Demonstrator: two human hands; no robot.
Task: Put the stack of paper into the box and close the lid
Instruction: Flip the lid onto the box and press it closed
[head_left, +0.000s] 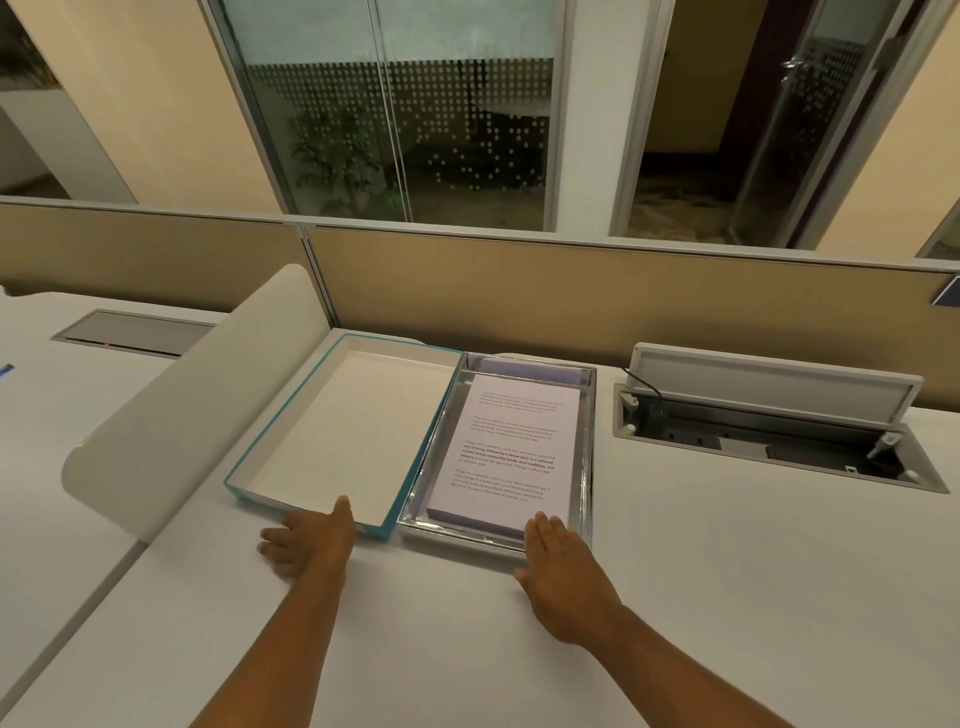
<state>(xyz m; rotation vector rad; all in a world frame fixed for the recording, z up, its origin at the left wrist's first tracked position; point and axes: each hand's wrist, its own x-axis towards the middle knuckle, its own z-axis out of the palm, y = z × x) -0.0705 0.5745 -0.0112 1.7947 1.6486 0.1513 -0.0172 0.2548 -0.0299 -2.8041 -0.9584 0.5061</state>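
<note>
A curved divider (171, 410) stands on the desk (727, 571) at far left, outboard of the left hand. Beyond it, a closed hatch (135, 332) is set flush in the neighbouring surface.

The left hand (304, 540) lies low on the desk with fingers spread. Its thumb (343, 512) touches the near rim of the lid (337, 431); the other fingers rest on the desk just left of that corner. It grips nothing. The lid lies open side up, white inside with a teal edge, and extends away from the thumb toward the partition (519, 291).

Directly right of the lid, with the two edges touching, sits the box (586, 467), which has mirrored walls. The paper (511, 447) lies flat inside the box, printed side up, just beyond the right fingertips.

The right hand (563, 577) rests palm down, fingers extended and close together. Its fingertips reach over the near right corner of the box; whether they touch the paper cannot be determined. It holds nothing.

Well right of the right hand, an open cable hatch (769, 431) sits in the desk, flap raised, with a black cable (644, 387) running inside.
</note>
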